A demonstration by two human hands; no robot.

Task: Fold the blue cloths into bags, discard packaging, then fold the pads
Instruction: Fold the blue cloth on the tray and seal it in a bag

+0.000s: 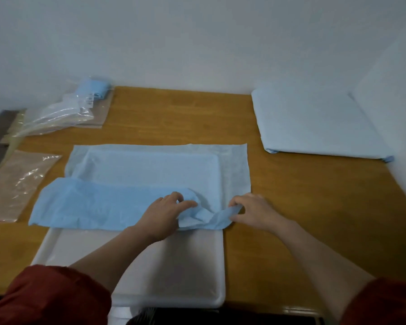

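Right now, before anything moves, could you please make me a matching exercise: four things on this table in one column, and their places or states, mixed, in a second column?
Things
1. white tray
2. stack of pale blue sheets
3. filled clear bag
4. blue cloth

Places or states
A. far left part of the table
B. gripped by the left hand and the right hand
C. near edge, partly under the cloth
D. far right corner

Pairs: 1-C, 2-D, 3-A, 4-B
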